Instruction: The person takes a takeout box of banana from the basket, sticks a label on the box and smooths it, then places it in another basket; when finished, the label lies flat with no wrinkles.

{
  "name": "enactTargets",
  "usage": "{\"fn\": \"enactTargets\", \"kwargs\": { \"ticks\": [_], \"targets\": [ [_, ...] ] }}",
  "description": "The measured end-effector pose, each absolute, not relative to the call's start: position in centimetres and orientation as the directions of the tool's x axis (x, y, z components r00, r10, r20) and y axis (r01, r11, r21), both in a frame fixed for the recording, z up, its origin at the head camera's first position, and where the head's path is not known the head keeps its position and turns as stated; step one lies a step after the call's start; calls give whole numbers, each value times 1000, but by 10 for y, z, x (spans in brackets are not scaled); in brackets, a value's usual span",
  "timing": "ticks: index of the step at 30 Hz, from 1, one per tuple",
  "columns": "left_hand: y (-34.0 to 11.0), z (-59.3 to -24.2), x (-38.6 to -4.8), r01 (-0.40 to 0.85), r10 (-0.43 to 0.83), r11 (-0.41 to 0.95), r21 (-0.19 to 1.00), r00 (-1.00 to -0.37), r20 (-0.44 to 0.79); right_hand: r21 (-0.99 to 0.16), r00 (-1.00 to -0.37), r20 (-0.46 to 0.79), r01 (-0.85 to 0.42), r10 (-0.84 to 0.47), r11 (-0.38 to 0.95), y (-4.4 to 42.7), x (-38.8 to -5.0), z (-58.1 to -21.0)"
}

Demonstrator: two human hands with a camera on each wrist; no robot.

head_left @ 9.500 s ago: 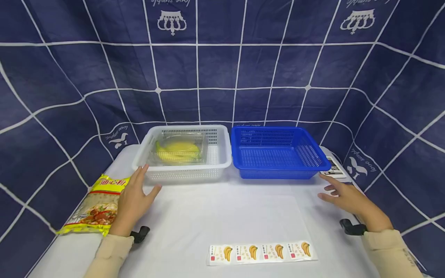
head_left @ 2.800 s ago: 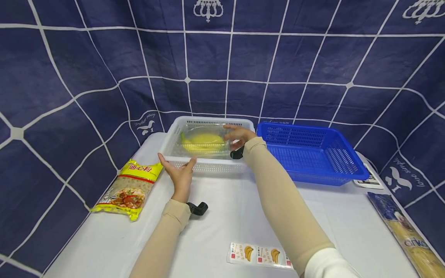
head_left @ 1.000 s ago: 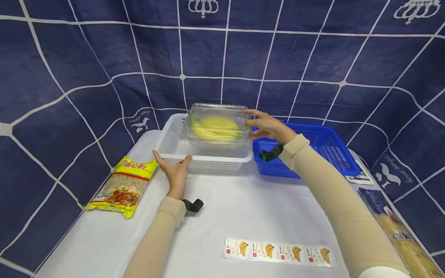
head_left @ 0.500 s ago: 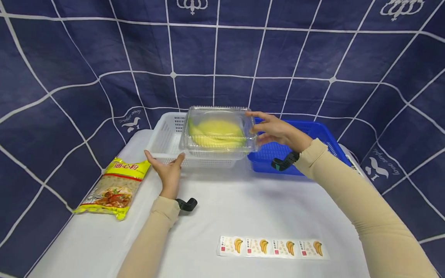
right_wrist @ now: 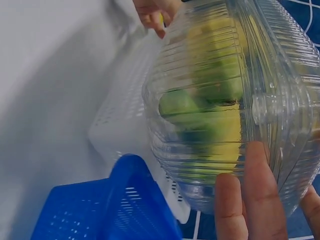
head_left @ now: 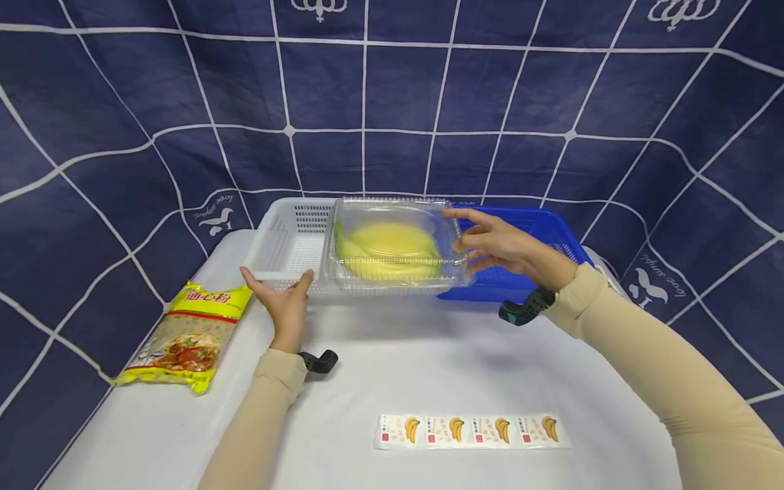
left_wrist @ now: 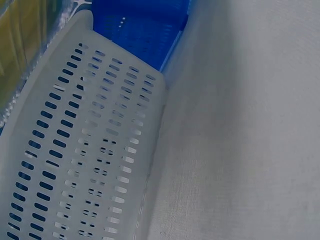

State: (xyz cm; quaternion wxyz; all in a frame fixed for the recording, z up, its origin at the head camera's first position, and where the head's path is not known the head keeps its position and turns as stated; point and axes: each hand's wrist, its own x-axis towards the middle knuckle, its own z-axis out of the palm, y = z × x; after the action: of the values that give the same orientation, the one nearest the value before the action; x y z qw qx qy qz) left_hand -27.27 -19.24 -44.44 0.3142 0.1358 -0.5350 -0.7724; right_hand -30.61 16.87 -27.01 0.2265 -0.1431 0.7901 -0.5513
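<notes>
A clear plastic clamshell box with yellow-green bananas inside is up above the white basket, covering its right part and the inner end of the blue basket. My right hand grips the box by its right end. In the right wrist view, several fingers press against the ribbed side of the clamshell. At the white basket's front left corner, my left hand holds the rim between thumb and fingers. The left wrist view shows the perforated basket wall, but not the hand.
A yellow bag of pasta lies at the left. Near the front of the white-covered table lies a strip of banana stickers. Blue checked cloth hangs behind and at both sides. My right forearm crosses the table's right part.
My right hand has taken hold of the clamshell, lifted it from the white basket and moved it right and closer. My left hand stays on the basket rim. The view has swung rightward.
</notes>
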Motion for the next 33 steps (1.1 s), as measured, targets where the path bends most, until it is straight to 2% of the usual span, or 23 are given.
{"fn": "enactTargets", "kwargs": {
  "ticks": [12, 33],
  "targets": [
    [-191, -442, -269, 315, -620, -228, 921, -777, 112, -933, -866, -180, 0, -466, 360, 203, -271, -279],
    [-193, -444, -271, 315, -612, -229, 921, -782, 116, -938, -902, -143, -7, -408, 345, 251, -204, -324]
  ]
}}
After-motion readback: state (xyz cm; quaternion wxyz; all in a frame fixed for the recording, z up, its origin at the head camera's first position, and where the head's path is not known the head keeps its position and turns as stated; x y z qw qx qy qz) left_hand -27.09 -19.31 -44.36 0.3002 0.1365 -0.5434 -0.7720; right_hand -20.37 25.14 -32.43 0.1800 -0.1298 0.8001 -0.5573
